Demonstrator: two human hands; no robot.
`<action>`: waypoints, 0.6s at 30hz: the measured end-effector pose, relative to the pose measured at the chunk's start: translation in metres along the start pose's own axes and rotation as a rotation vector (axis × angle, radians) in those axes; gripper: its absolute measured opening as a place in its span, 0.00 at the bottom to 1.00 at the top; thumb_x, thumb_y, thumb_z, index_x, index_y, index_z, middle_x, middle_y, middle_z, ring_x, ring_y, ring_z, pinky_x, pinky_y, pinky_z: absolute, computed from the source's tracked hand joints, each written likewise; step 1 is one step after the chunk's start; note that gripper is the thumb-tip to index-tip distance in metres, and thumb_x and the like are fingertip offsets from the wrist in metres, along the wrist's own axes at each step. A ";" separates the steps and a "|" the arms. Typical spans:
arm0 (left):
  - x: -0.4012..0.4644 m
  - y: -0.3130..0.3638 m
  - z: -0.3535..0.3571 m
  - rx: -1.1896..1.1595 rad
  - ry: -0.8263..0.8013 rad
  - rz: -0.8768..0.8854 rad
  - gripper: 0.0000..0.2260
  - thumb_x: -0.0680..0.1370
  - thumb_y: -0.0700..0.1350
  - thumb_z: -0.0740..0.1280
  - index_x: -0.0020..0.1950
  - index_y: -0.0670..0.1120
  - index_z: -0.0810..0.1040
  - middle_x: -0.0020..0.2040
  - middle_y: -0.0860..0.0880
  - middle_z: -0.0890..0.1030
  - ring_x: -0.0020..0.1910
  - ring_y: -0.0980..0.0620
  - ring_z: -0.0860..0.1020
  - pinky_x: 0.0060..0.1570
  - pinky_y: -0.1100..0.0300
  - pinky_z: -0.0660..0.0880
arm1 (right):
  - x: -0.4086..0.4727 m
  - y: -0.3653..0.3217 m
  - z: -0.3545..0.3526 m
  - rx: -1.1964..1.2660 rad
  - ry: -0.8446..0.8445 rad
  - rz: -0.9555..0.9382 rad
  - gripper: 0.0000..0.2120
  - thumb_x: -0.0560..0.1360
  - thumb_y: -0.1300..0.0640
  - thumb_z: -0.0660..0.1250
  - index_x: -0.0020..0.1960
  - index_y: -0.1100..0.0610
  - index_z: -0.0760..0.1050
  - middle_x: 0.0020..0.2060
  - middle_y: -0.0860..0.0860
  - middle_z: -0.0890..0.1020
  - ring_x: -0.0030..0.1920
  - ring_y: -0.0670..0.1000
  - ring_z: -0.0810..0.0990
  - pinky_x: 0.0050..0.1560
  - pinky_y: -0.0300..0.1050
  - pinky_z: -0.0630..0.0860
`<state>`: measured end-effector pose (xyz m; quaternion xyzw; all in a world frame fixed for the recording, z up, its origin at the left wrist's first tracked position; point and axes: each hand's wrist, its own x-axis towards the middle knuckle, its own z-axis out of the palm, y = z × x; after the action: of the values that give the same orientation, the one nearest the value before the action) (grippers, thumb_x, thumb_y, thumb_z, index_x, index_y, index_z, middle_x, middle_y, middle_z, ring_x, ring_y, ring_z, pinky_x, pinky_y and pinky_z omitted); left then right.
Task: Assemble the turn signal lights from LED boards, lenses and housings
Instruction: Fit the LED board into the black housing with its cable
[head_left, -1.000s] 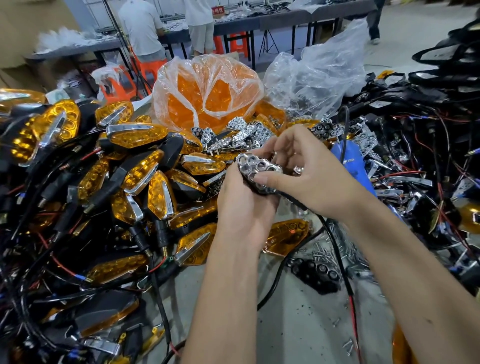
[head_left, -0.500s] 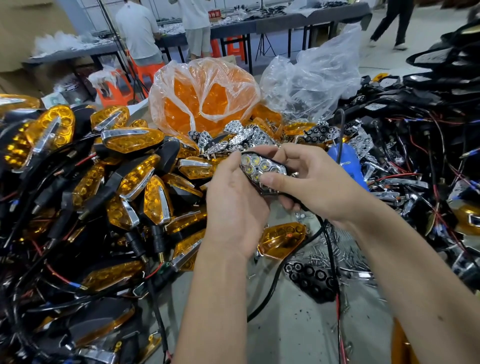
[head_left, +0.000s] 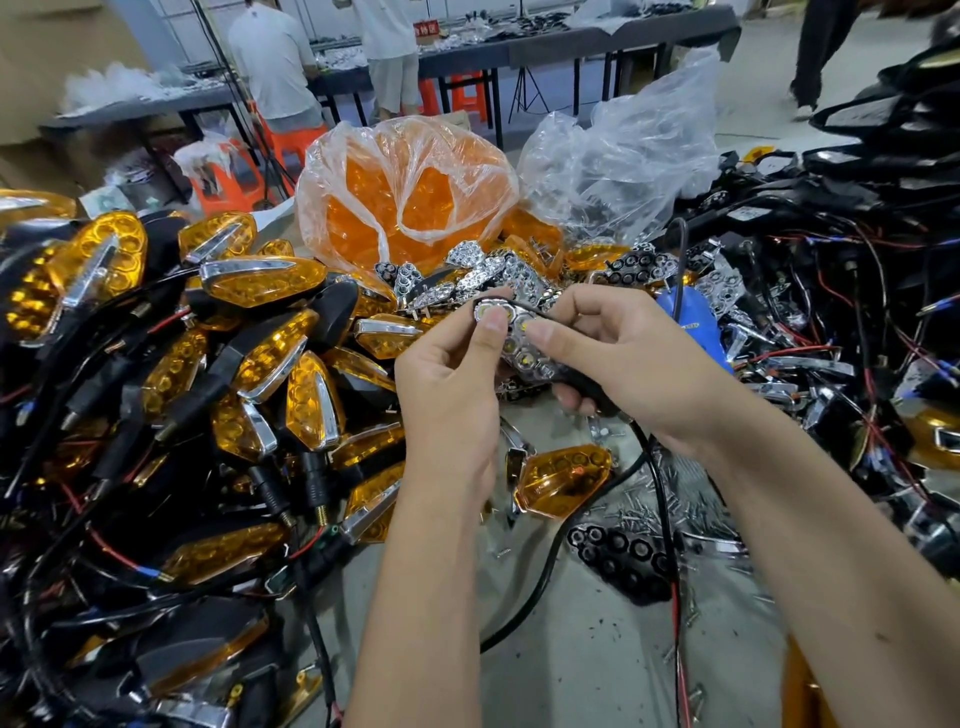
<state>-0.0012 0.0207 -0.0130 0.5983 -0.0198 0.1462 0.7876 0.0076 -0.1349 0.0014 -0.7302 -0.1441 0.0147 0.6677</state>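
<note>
Both hands hold one black housing with a chrome reflector and LED board (head_left: 519, 347) seated in it, its black wire trailing down to the table. My left hand (head_left: 452, 395) grips it from the left, thumb pressed on the reflector's upper cell. My right hand (head_left: 618, 358) holds its right side, index finger lying across the reflector and lower fingers curled under the black body. A loose amber lens (head_left: 563, 480) lies on the table just below the hands. Loose chrome reflectors (head_left: 498, 280) are heaped behind the hands.
A big pile of finished amber lights (head_left: 249, 374) with wires fills the left. A bag of amber lenses (head_left: 405, 192) and a clear bag (head_left: 618, 156) stand behind. Wired black housings (head_left: 841, 291) crowd the right. Screws (head_left: 649, 506) and a black LED holder (head_left: 621, 558) lie nearby. People work at far tables.
The held unit has turned so that the reflector faces up more. My left thumb has come onto its upper cell and my right index finger lies across it.
</note>
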 end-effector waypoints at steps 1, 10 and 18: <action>0.000 0.000 -0.001 0.000 -0.002 -0.003 0.10 0.83 0.40 0.68 0.60 0.40 0.85 0.46 0.50 0.86 0.46 0.56 0.80 0.49 0.58 0.78 | 0.001 0.000 0.000 -0.016 -0.001 -0.007 0.11 0.81 0.52 0.72 0.45 0.57 0.75 0.34 0.53 0.77 0.30 0.52 0.79 0.26 0.41 0.72; 0.005 -0.001 -0.003 0.089 0.003 0.061 0.11 0.82 0.42 0.70 0.41 0.42 0.85 0.34 0.52 0.74 0.36 0.54 0.67 0.37 0.56 0.67 | 0.003 0.005 0.006 -0.071 0.019 -0.037 0.15 0.81 0.53 0.72 0.46 0.64 0.73 0.33 0.56 0.75 0.28 0.52 0.80 0.25 0.41 0.72; 0.002 0.000 -0.008 0.052 0.019 0.024 0.11 0.82 0.46 0.71 0.42 0.42 0.83 0.35 0.49 0.70 0.36 0.51 0.65 0.38 0.54 0.63 | 0.003 -0.003 0.010 -0.027 0.006 -0.043 0.15 0.82 0.56 0.70 0.49 0.69 0.73 0.36 0.63 0.77 0.30 0.58 0.83 0.30 0.47 0.79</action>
<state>-0.0007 0.0287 -0.0149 0.6168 -0.0158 0.1616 0.7702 0.0076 -0.1241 0.0033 -0.7360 -0.1580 -0.0038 0.6582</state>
